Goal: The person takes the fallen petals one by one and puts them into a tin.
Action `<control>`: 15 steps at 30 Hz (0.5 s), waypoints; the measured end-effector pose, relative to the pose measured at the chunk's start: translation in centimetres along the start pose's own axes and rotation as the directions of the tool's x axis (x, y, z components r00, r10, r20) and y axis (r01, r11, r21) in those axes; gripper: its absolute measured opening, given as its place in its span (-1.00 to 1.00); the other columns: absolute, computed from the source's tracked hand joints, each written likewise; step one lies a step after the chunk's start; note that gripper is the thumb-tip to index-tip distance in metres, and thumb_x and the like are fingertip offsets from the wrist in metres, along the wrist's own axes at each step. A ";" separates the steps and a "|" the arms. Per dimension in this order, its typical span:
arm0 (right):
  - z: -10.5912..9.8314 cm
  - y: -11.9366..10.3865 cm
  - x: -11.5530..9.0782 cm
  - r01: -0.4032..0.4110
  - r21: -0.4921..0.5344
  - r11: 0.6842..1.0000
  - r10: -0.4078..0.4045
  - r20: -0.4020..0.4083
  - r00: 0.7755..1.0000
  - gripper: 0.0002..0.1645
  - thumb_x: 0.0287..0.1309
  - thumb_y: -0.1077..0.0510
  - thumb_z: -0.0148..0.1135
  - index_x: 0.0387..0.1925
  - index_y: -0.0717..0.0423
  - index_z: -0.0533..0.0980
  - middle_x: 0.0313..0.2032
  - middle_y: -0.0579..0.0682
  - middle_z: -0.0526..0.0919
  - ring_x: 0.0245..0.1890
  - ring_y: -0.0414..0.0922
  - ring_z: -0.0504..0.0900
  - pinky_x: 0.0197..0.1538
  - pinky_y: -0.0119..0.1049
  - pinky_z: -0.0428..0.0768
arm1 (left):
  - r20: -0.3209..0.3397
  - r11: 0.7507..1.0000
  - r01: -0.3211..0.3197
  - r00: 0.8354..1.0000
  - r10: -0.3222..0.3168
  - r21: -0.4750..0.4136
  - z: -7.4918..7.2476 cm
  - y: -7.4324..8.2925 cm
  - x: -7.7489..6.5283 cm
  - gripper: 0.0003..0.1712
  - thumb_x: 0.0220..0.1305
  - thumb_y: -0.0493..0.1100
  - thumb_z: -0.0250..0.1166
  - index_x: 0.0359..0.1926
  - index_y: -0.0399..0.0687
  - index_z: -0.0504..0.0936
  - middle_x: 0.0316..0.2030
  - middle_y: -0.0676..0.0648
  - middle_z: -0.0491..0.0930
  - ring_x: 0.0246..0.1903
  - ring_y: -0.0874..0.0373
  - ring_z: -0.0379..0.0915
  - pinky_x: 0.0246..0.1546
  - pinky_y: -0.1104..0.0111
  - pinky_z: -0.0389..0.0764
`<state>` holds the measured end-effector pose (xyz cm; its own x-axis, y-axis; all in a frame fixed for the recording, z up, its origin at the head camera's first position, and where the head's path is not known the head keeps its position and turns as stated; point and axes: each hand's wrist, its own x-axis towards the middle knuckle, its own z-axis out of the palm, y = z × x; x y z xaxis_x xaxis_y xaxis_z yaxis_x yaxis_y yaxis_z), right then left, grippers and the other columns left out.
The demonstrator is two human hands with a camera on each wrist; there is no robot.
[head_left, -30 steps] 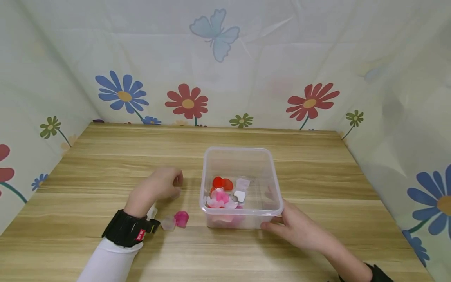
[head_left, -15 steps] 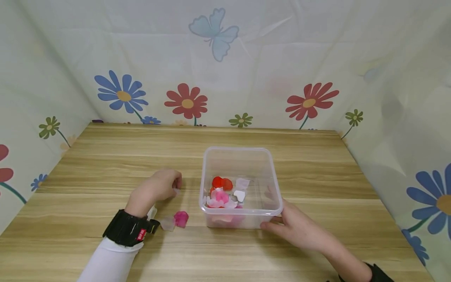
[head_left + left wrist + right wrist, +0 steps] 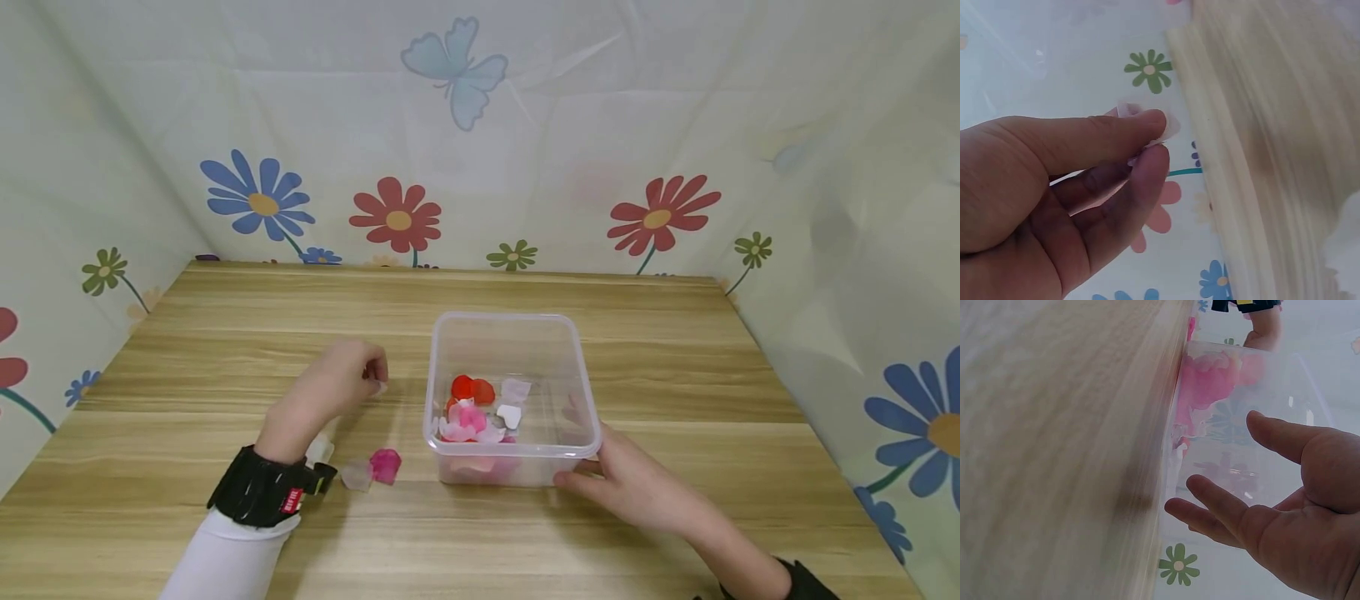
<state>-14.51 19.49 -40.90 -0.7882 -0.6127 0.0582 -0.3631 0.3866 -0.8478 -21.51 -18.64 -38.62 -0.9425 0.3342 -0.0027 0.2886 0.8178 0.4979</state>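
Note:
My left hand (image 3: 333, 383) is above the wooden table, left of a clear plastic box (image 3: 517, 451). In the left wrist view its thumb and fingers pinch a pale, thin artificial petal (image 3: 1172, 127). Close to that wrist lie a magenta petal (image 3: 386, 466), a translucent whitish petal (image 3: 357, 475) and a white one (image 3: 320, 450). My right hand (image 3: 637, 483) rests at the box's near right corner. The right wrist view shows its thumb and fingers spread loosely by the clear wall. Inside the box sit red petals (image 3: 463, 387), pink petals (image 3: 471, 419) and white petals (image 3: 509, 416).
The wooden tabletop (image 3: 645, 333) reaches back to a white curtain (image 3: 562, 167) printed with flowers and a butterfly. Similar curtain hangs along the left and right sides. Black bands (image 3: 258, 487) are worn on both wrists.
My left hand has lifted and shifted slightly away from me with the pale petal between its fingers. The right hand and the box have stayed in place.

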 end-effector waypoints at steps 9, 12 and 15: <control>0.0 0.1 0.0 0.009 0.020 1.000 -0.009 0.003 1.000 -0.10 0.29 0.28 0.39 0.50 0.29 0.11 0.30 0.30 0.45 0.28 0.17 0.49 0.22 -0.15 0.54 | -0.149 0.999 -0.047 0.988 0.049 0.014 -0.4 1.5 -0.2 -0.87 0.22 -0.45 0.41 -0.36 -0.17 0.69 -0.43 -0.04 0.57 -0.39 0.04 0.46 -0.30 0.22 0.61; 0.0 0.0 -0.1 0.007 0.022 1.000 -0.007 0.003 1.000 -0.09 0.30 0.26 0.38 0.51 0.27 0.10 0.32 0.30 0.44 0.29 0.18 0.48 0.22 -0.14 0.54 | -0.232 0.997 -0.071 0.970 0.070 0.005 -0.5 2.2 -0.3 -0.88 0.20 -0.44 0.44 -0.33 -0.18 0.70 -0.40 -0.06 0.60 -0.38 0.03 0.48 -0.28 0.21 0.65; -0.1 0.0 -0.1 0.008 0.020 1.000 -0.008 0.002 1.000 -0.10 0.30 0.25 0.38 0.51 0.25 0.10 0.33 0.29 0.42 0.30 0.19 0.46 0.24 -0.14 0.52 | -0.334 0.992 -0.128 0.935 0.121 0.002 -0.5 2.7 -0.3 -0.87 0.18 -0.44 0.47 -0.32 -0.19 0.71 -0.39 -0.08 0.62 -0.39 0.04 0.50 -0.29 0.22 0.67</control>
<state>-14.49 19.60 -40.87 -0.7842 -0.6172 0.0636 -0.3593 0.3681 -0.8576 -20.54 -16.76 -36.85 -0.9023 0.2548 0.3478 0.4070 0.7693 0.4924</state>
